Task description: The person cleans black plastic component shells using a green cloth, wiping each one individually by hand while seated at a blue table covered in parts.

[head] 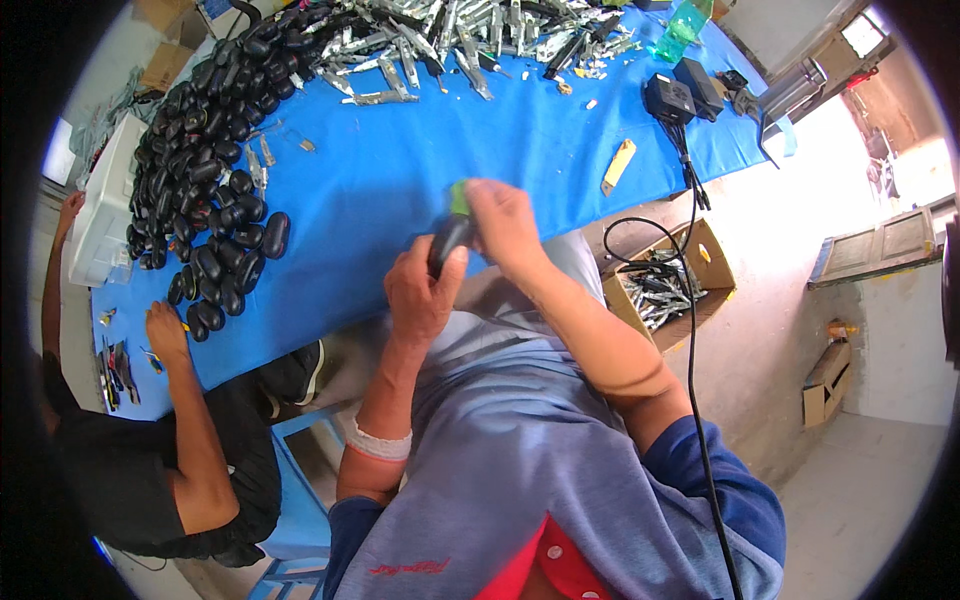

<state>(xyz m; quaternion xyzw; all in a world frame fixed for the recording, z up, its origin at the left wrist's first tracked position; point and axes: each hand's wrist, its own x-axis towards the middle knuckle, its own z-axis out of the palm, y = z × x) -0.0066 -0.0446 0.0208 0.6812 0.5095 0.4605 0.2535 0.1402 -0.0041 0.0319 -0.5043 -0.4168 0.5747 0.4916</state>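
Note:
My left hand (421, 289) grips a black rounded case (448, 241) in front of my lap, at the near edge of the blue-covered table (352, 187). Against the upper end of this case, my right hand (504, 221) holds a small bright green object (459, 196); motion blur hides what kind it is. The fingers of the right hand cover part of both things. To the left lies a heap of similar black oval cases (202, 161). Farther back spreads a pile of narrow grey and black plastic parts (465, 37).
A co-worker's hand (166, 330) rests beside the heap, near several hand tools (118, 375). Black power adapters (670, 99), a yellow strip (619, 166) and a green plastic bottle (682, 31) are on the right. A cardboard box (716, 259) of parts stands below; a black cable (694, 390) crosses my side.

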